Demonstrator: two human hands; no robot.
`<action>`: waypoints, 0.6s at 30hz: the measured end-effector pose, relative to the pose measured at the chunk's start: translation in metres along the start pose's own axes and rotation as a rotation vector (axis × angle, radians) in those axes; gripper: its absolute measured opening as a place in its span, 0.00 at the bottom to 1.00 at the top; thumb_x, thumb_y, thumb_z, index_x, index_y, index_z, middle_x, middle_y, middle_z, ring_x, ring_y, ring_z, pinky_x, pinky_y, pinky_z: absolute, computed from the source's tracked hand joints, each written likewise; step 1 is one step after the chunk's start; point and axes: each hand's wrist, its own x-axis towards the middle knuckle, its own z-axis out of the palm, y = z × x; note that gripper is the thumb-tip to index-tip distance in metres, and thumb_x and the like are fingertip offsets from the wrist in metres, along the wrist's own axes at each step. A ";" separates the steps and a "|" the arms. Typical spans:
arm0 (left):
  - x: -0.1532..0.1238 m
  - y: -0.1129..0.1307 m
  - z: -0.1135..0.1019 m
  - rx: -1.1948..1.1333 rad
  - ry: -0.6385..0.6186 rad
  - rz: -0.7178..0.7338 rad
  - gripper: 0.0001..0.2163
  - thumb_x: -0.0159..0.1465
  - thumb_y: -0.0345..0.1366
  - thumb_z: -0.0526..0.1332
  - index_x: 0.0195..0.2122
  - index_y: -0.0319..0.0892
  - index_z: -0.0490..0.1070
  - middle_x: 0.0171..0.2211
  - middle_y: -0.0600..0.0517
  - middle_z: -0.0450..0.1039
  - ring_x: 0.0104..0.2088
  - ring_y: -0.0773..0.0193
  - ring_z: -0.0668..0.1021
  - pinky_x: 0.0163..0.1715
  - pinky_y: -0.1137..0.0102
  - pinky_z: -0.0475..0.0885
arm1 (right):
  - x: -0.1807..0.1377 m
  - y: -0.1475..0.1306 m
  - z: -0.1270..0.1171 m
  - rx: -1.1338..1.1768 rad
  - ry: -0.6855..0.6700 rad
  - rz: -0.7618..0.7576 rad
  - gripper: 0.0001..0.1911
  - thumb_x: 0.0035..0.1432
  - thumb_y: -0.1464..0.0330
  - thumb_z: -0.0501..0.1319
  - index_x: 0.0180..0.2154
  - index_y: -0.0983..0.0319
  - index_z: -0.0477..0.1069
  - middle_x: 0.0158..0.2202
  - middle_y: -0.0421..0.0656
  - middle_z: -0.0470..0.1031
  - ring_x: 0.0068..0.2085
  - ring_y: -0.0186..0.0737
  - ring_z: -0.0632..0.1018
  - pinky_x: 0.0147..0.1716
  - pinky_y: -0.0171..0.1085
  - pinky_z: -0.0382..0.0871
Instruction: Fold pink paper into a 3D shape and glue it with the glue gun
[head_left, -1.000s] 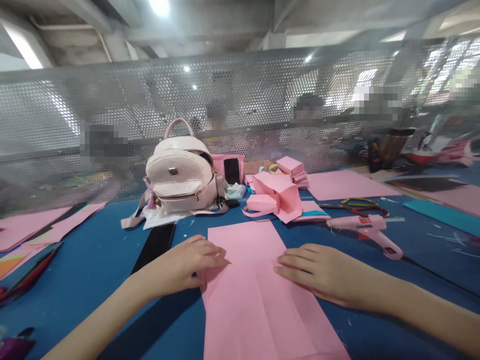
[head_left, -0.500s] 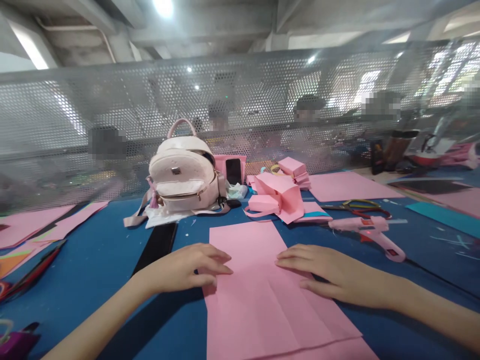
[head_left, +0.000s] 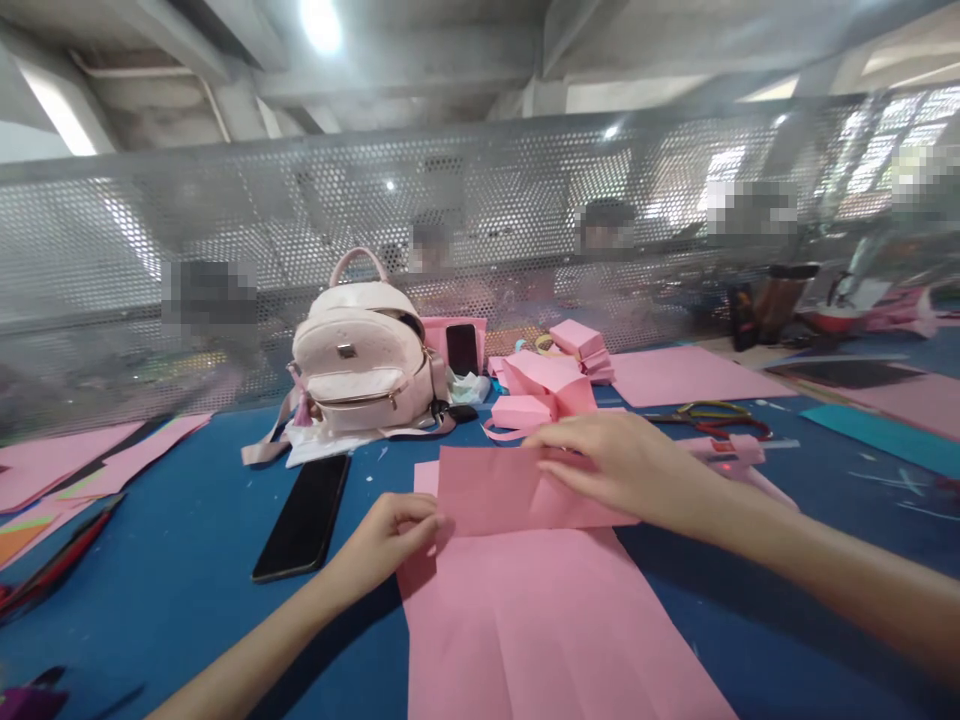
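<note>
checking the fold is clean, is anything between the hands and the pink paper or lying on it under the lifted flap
Nothing visible does. The left hand and right hand pinch the raised flap of the creased pink paper sheet, and its visible flat part is bare. The flat black phone lies left of it.

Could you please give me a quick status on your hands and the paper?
Left hand pinches pink sheet at fold's left end. Right hand grips far flap, folded back. Black phone lies left of sheet, apart.
</note>
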 end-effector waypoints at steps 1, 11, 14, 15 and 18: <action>0.001 -0.002 0.002 -0.025 0.019 -0.018 0.22 0.69 0.43 0.57 0.19 0.39 0.69 0.23 0.54 0.68 0.26 0.67 0.69 0.30 0.72 0.61 | 0.008 0.002 0.002 0.012 0.014 0.008 0.10 0.62 0.71 0.59 0.41 0.58 0.79 0.39 0.42 0.83 0.39 0.45 0.82 0.39 0.38 0.70; 0.003 -0.009 0.017 -0.254 0.196 -0.192 0.08 0.54 0.39 0.68 0.27 0.40 0.81 0.23 0.51 0.77 0.22 0.66 0.73 0.26 0.72 0.66 | 0.050 0.028 0.027 0.209 0.011 0.031 0.06 0.60 0.73 0.60 0.36 0.61 0.77 0.41 0.42 0.82 0.42 0.44 0.81 0.44 0.40 0.71; 0.002 -0.008 0.022 -0.297 0.217 -0.211 0.07 0.53 0.39 0.69 0.26 0.40 0.80 0.25 0.50 0.79 0.24 0.64 0.76 0.27 0.72 0.69 | 0.049 0.029 0.032 0.236 0.027 0.036 0.07 0.61 0.72 0.60 0.36 0.60 0.77 0.40 0.42 0.82 0.41 0.43 0.81 0.44 0.40 0.71; 0.002 -0.008 0.023 -0.311 0.223 -0.213 0.07 0.53 0.39 0.69 0.26 0.40 0.80 0.25 0.50 0.79 0.25 0.62 0.77 0.28 0.71 0.70 | 0.049 0.030 0.033 0.242 0.035 0.040 0.07 0.61 0.72 0.60 0.37 0.60 0.77 0.40 0.42 0.82 0.41 0.43 0.81 0.44 0.40 0.71; 0.001 -0.007 0.027 -0.348 0.228 -0.218 0.09 0.52 0.41 0.70 0.24 0.40 0.76 0.25 0.50 0.79 0.27 0.61 0.79 0.30 0.70 0.72 | 0.049 0.029 0.036 0.254 0.056 0.045 0.06 0.61 0.71 0.60 0.38 0.60 0.77 0.41 0.41 0.82 0.43 0.44 0.80 0.44 0.40 0.70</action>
